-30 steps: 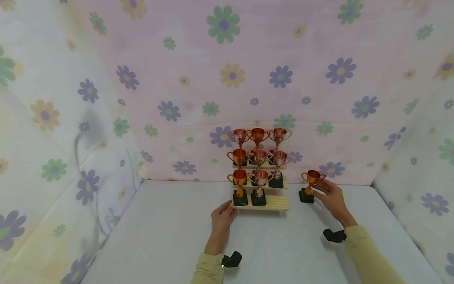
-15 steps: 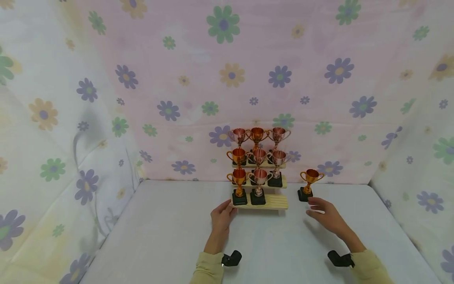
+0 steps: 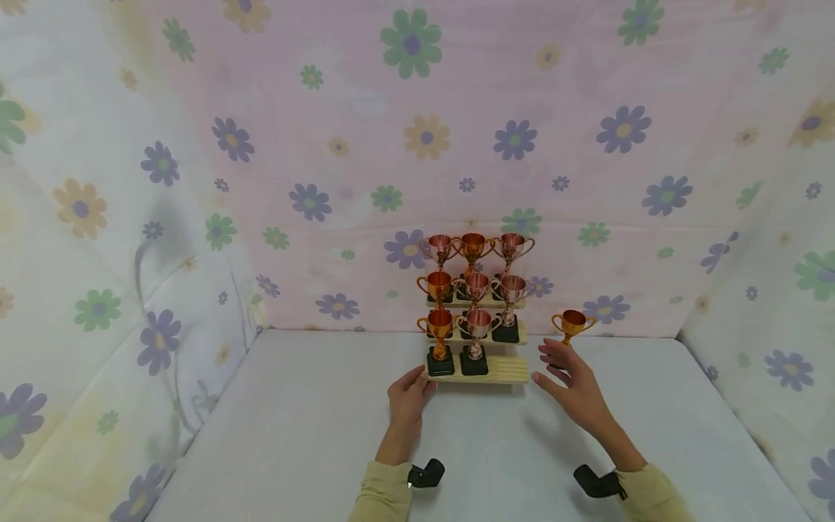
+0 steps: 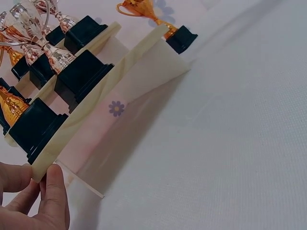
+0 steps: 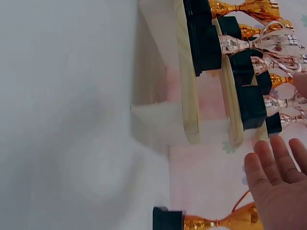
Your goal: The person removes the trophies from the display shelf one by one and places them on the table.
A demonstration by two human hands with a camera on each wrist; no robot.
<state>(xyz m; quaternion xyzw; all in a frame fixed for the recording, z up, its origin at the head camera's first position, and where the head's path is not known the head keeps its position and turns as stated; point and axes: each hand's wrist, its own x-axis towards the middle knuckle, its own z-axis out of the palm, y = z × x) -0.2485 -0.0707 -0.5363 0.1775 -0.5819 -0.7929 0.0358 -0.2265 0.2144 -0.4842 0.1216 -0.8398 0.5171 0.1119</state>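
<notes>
A tiered wooden stand (image 3: 510, 368) holds small trophies on three steps. On its lowest step, a gold trophy (image 3: 441, 341) and a rose-gold trophy (image 3: 476, 344) fill the left and middle; the right part is bare board. My left hand (image 3: 407, 402) pinches the left end of that step, thumb above and fingers beneath in the left wrist view. Another gold trophy (image 3: 573, 323) stands upright on the table, right of the stand. Between it and the stand is my right hand (image 3: 579, 391), fingers spread and holding nothing, covering the trophy's base in the head view.
The upper steps carry more trophies (image 3: 513, 293), gold and rose-gold, on black bases. A white table (image 3: 313, 435) lies under everything. Flowered cloth (image 3: 365, 145) hangs close behind the stand and along both sides.
My right hand was at the standing gold trophy's stem, then drew back from it, and has since moved left toward the stand with fingers spread. My left hand has stayed on the stand.
</notes>
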